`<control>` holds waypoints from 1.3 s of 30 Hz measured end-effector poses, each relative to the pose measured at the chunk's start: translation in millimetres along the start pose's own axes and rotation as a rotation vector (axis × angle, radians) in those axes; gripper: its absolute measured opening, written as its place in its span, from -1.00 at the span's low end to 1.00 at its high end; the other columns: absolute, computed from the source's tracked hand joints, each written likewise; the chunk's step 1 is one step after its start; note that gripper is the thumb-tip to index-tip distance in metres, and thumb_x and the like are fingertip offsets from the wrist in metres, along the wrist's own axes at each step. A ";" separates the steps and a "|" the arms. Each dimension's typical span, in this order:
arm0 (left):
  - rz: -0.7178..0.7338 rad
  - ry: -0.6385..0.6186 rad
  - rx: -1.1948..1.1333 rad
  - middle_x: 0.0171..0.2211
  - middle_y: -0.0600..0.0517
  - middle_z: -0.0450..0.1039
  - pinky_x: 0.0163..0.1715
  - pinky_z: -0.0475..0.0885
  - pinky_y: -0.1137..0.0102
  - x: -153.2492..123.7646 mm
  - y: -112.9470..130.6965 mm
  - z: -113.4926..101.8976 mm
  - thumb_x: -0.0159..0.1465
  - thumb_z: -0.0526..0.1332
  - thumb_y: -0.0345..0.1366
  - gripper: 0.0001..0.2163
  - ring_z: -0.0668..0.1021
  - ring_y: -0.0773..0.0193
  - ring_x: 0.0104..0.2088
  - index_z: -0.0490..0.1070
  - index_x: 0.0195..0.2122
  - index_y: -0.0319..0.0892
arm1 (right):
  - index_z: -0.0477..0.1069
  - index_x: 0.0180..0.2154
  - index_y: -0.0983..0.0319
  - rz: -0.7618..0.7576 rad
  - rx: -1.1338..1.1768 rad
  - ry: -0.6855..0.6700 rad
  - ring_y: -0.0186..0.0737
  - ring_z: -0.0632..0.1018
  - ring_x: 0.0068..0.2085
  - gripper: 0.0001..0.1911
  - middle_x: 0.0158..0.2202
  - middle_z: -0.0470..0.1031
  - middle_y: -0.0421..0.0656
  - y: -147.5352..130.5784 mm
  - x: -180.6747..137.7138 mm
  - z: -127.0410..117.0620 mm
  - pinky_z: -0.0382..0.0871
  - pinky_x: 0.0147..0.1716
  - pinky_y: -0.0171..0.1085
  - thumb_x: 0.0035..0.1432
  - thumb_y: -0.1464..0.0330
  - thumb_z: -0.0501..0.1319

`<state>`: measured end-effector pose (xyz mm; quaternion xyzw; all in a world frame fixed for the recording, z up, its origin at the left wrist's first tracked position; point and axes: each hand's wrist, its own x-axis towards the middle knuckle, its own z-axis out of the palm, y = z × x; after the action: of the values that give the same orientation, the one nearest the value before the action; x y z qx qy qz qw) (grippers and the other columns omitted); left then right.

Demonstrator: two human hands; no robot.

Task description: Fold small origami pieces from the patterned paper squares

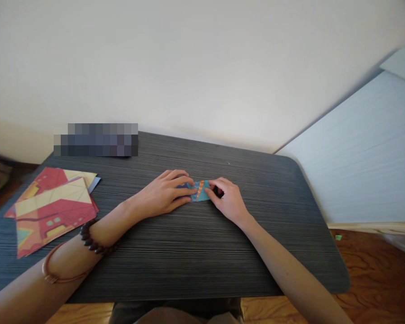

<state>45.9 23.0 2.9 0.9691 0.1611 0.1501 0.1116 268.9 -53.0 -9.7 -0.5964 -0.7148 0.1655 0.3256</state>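
A small folded piece of paper [200, 191], blue with an orange stripe, lies on the dark table in front of me. My left hand [165, 192] rests over its left part with the fingers stretched out flat, covering some of it. At the paper's right edge, the thumb and forefinger of my right hand [230, 198] are closed in a pinch. The remaining fingers of that hand curl beside them.
Patterned red, yellow and cream paper sheets [59, 211] overlap at the table's left side. A blurred-out dark object [96, 141] sits at the back left. A wall borders the dark table [195, 252] behind; a pale panel [364, 162] stands right.
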 end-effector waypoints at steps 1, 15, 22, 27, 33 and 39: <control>-0.001 0.001 -0.005 0.01 -0.02 0.41 0.09 0.24 0.16 0.0 -0.5 0.5 0.30 0.12 -0.21 -0.71 0.30 0.08 0.11 0.40 0.04 -0.01 | 0.48 -0.26 0.20 0.014 -0.005 -0.001 -0.26 0.42 -0.38 -0.85 -0.42 0.46 -0.17 -0.9 0.7 0.2 0.27 -0.35 -0.27 0.16 0.29 0.21; -0.011 -0.012 -0.055 0.01 -0.01 0.43 0.12 0.21 0.19 0.6 -4.3 -1.5 0.30 0.13 -0.17 -0.70 0.31 0.10 0.14 0.39 0.04 -0.05 | 0.45 -0.04 0.12 -0.201 -0.104 -0.056 -0.24 0.46 -0.23 -0.73 -0.19 0.47 -0.12 5.2 -5.9 1.4 0.35 -0.21 -0.21 0.26 0.30 0.10; -0.003 -0.055 -0.026 0.08 0.02 0.37 0.14 0.18 0.14 -1.8 -8.1 -1.2 0.32 0.09 -0.17 -0.66 0.24 0.07 0.18 0.31 0.12 -0.01 | 0.34 0.09 0.08 -0.330 -0.209 -0.161 -0.20 0.43 -0.17 -0.64 -0.11 0.41 -0.08 6.5 -5.9 -9.2 0.37 -0.17 -0.18 0.28 0.34 0.05; -0.008 -0.070 -0.025 0.10 0.02 0.34 0.13 0.18 0.12 -2.2 -9.6 -3.6 0.32 0.09 -0.16 -0.63 0.21 0.05 0.19 0.27 0.15 0.04 | 0.33 0.10 0.08 -0.353 -0.229 -0.178 -0.21 0.42 -0.18 -0.63 -0.14 0.39 -0.08 6.6 -6.0 -10.7 0.38 -0.19 -0.18 0.29 0.34 0.03; 0.006 -0.067 -0.042 0.08 -0.01 0.35 0.13 0.21 0.14 -1.3 -7.2 -5.6 0.33 0.08 -0.18 -0.63 0.23 0.06 0.17 0.26 0.16 0.01 | 0.32 0.11 0.09 -0.380 -0.285 -0.187 -0.22 0.40 -0.21 -0.62 -0.17 0.39 -0.08 4.8 -6.4 -11.5 0.37 -0.20 -0.19 0.29 0.36 0.02; 0.017 -0.066 -0.026 0.04 -0.01 0.38 0.10 0.24 0.15 -1.8 -9.0 -3.9 0.34 0.07 -0.23 -0.68 0.29 0.10 0.12 0.32 0.11 -0.02 | 0.31 0.11 0.11 -0.387 -0.323 -0.204 -0.21 0.39 -0.19 -0.62 -0.16 0.38 -0.08 5.9 -6.1 -10.8 0.36 -0.19 -0.19 0.29 0.37 0.01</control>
<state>40.5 31.3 3.8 0.9733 0.1471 0.1210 0.1280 280.9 -59.2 -7.0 -0.4729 -0.8618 0.0434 0.1782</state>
